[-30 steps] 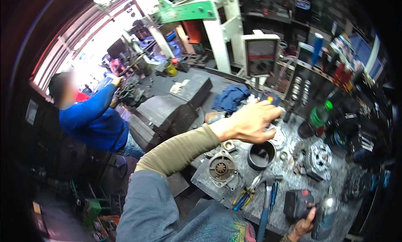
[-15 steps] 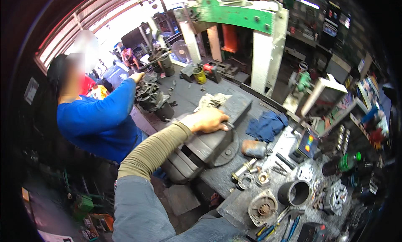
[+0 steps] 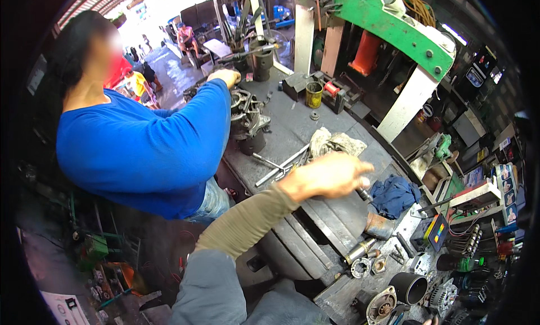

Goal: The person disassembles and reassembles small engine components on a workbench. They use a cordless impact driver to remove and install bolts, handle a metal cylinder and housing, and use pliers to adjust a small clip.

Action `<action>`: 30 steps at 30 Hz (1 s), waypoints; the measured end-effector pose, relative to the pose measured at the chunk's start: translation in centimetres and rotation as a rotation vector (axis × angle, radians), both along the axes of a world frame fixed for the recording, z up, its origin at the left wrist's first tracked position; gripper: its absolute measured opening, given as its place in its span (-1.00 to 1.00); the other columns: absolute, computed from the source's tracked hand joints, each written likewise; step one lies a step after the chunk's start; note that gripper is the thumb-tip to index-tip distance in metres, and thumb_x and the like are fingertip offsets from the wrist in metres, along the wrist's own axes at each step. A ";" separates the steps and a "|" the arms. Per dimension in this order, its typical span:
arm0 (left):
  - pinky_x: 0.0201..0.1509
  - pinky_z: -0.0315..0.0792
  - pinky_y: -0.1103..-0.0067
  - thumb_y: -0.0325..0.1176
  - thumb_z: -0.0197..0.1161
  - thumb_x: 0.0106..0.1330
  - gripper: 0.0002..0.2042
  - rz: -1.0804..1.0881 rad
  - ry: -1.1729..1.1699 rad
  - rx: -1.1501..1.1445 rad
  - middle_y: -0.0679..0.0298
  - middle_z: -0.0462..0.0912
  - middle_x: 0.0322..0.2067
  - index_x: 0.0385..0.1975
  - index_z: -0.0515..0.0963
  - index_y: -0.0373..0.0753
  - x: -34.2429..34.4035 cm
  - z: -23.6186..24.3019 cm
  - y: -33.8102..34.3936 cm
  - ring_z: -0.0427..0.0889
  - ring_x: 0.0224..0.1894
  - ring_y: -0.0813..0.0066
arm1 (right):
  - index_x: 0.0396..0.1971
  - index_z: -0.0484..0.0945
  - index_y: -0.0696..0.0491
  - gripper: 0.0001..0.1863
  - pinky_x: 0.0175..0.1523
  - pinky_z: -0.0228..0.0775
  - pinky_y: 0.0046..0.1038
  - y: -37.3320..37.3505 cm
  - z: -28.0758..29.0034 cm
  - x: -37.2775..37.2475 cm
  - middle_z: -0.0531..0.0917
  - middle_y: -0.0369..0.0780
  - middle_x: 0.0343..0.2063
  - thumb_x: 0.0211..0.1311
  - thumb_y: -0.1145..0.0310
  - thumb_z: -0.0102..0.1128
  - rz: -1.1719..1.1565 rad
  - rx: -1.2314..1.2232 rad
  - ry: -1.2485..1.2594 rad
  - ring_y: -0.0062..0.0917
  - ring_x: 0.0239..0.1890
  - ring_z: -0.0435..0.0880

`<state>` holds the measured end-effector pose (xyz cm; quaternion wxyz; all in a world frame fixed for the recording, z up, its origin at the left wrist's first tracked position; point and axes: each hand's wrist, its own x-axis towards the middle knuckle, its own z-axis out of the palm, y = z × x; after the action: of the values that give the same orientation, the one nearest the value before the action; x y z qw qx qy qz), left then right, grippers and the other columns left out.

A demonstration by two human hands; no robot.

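My left hand [image 3: 329, 176], in an olive sleeve, reaches across the big grey bench vise [image 3: 315, 229]. Its index finger points out to the right and the other fingers curl under. Just below them juts the end of a short dark metal rod [image 3: 365, 195]; what the fingers close around is mostly hidden. Behind the hand lies a crumpled off-white rag [image 3: 337, 143], with a T-shaped metal bar [image 3: 281, 166] beside it. Of my right hand [image 3: 431, 321] only what look like fingertips show at the bottom edge, near an alternator [image 3: 443, 296].
A co-worker in blue [image 3: 140, 136] stands at left, one hand over a metal assembly [image 3: 246, 114]. At right are a dark blue cloth [image 3: 394, 194], a metal ring [image 3: 409, 288] and a round housing [image 3: 382, 306]. A green-and-white frame [image 3: 394, 29] rises behind the bench.
The view has turned left and closer to the co-worker. My left hand stays over the vise, its index finger now stretched out. Fingertips have appeared at the lower right edge.
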<state>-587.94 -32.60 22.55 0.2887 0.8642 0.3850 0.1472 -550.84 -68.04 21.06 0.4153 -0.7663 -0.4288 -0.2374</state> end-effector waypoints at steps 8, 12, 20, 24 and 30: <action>0.12 0.51 0.53 -0.24 0.16 0.56 -0.64 0.775 -0.662 -0.052 0.14 0.78 -0.15 0.13 0.60 -0.39 -15.4 -4.1 -9.3 0.70 -0.06 0.47 | -0.13 0.71 0.23 -0.82 0.01 0.57 -0.30 7.3 1.5 -5.9 0.77 -0.07 -0.22 0.40 0.43 0.29 0.409 -0.301 0.190 -0.24 -0.18 0.73; -0.06 0.51 0.59 -0.21 0.19 0.55 -0.66 1.159 -0.749 -0.283 0.24 0.75 -0.29 0.06 0.64 -0.38 -17.3 -10.1 -14.3 0.66 -0.21 0.58 | -0.17 0.72 0.21 -0.85 -0.09 0.58 -0.34 10.1 1.5 -7.3 0.77 -0.11 -0.28 0.34 0.49 0.33 0.582 -0.482 0.199 -0.29 -0.26 0.74; -0.01 0.58 0.49 -0.26 0.26 0.46 -0.68 1.185 -0.618 0.031 0.11 0.76 -0.23 -0.02 0.69 -0.41 -13.8 -11.3 -16.8 0.74 -0.23 0.37 | -0.24 0.75 0.10 -0.75 -0.19 0.58 -0.30 12.1 -0.4 -6.4 0.76 -0.13 -0.37 0.10 0.32 0.48 0.750 -0.562 0.143 -0.26 -0.33 0.75; -0.15 0.60 0.45 -0.31 0.33 0.46 -0.69 1.147 -0.616 0.058 0.07 0.75 -0.23 0.01 0.67 -0.46 -11.3 -6.2 -14.6 0.68 -0.28 0.35 | -0.15 0.69 0.08 -0.71 -0.16 0.55 -0.29 10.9 0.2 -3.9 0.71 -0.17 -0.31 0.22 0.23 0.43 0.803 -0.523 0.035 -0.25 -0.29 0.71; 0.02 0.58 0.46 -0.34 0.30 0.49 -0.74 0.902 -0.604 0.224 0.04 0.76 -0.16 -0.04 0.68 -0.45 -5.1 -0.8 -14.1 0.70 -0.19 0.30 | -0.13 0.67 0.10 -0.71 -0.15 0.51 -0.27 4.7 1.9 0.8 0.65 -0.17 -0.36 0.29 0.21 0.36 0.605 -0.515 0.099 -0.23 -0.29 0.68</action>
<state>-593.06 -46.67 21.74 0.2008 0.5585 0.5990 0.5375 -550.04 -63.37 22.94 0.2809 -0.6949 -0.6602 0.0482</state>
